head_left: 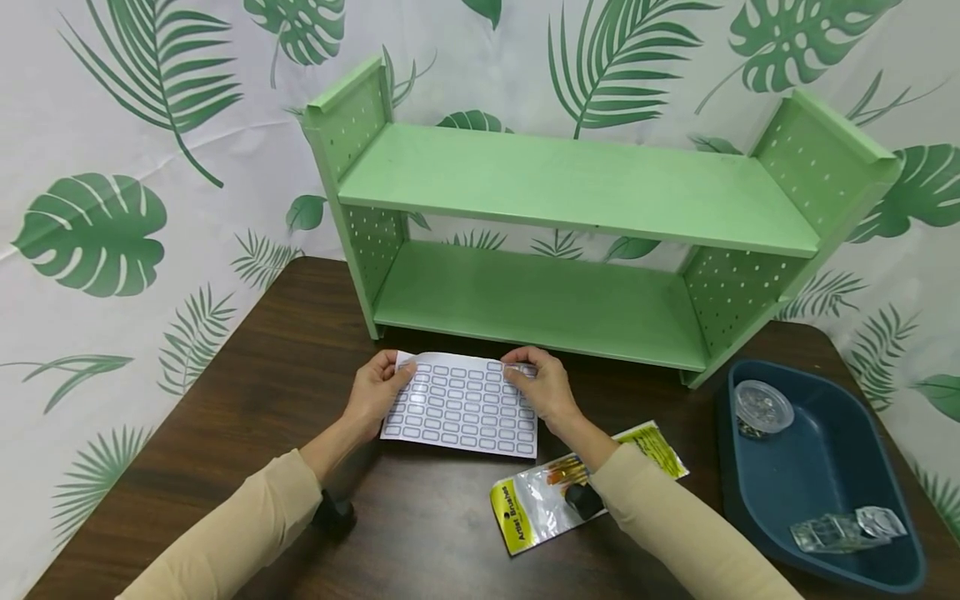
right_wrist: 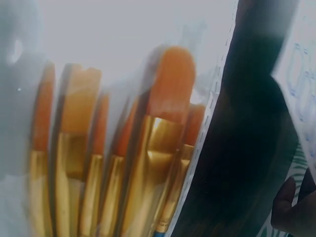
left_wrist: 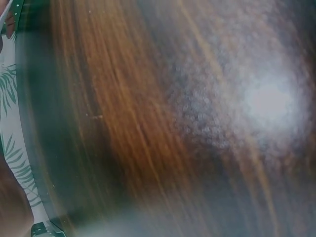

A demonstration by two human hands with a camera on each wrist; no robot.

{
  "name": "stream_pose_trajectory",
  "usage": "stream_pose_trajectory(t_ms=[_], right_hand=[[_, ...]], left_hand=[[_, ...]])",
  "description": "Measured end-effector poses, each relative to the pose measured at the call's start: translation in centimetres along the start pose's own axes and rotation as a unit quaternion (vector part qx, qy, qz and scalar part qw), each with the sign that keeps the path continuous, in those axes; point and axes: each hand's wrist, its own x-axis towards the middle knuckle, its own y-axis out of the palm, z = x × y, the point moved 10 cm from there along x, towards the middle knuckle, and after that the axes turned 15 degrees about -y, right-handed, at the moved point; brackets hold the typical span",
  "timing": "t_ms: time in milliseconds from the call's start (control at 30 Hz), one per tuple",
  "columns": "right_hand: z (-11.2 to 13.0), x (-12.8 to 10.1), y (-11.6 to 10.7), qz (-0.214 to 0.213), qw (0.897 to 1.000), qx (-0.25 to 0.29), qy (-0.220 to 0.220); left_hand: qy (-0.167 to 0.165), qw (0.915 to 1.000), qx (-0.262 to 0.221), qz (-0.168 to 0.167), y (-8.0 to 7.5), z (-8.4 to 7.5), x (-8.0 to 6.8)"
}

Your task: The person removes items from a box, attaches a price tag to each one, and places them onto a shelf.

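Note:
A white sheet of blank labels with blue-grey borders (head_left: pixel 457 412) is held up between both hands, just in front of the shelf. My left hand (head_left: pixel 375 392) pinches its upper left corner between thumb and fingers. At the upper right edge, my right hand (head_left: pixel 551 390) grips the sheet the same way. Below the right forearm lies a pack of artist brushes (head_left: pixel 517 512) in clear and yellow plastic. Close up in the right wrist view are its brushes (right_wrist: pixel 170 94), with orange bristles and gold ferrules, and the edge of the label sheet (right_wrist: pixel 301 84).
A green two-tier shelf (head_left: pixel 540 283) stands across the back of the dark wooden table (head_left: pixel 202 450). To the right, a dark blue bin (head_left: pixel 817 450) holds a round clear tub (head_left: pixel 763 407) and a clear plastic packet (head_left: pixel 843 532). Leaf-print cloth hangs behind.

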Motion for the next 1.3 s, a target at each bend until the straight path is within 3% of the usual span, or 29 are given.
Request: stream_pose_trajectory(t_ms=[400, 1300], right_hand=[[1.0, -0.2, -0.3, -0.028, 0.997, -0.057, -0.042], [1.8, -0.3, -1.0, -0.070, 0.988, -0.118, -0.070]], left_hand=[[0.005, 0.9999, -0.010, -0.007, 0.2, 0.0, -0.1], [0.004, 1.0000, -0.009, 0.000, 0.4, -0.3, -0.4]])
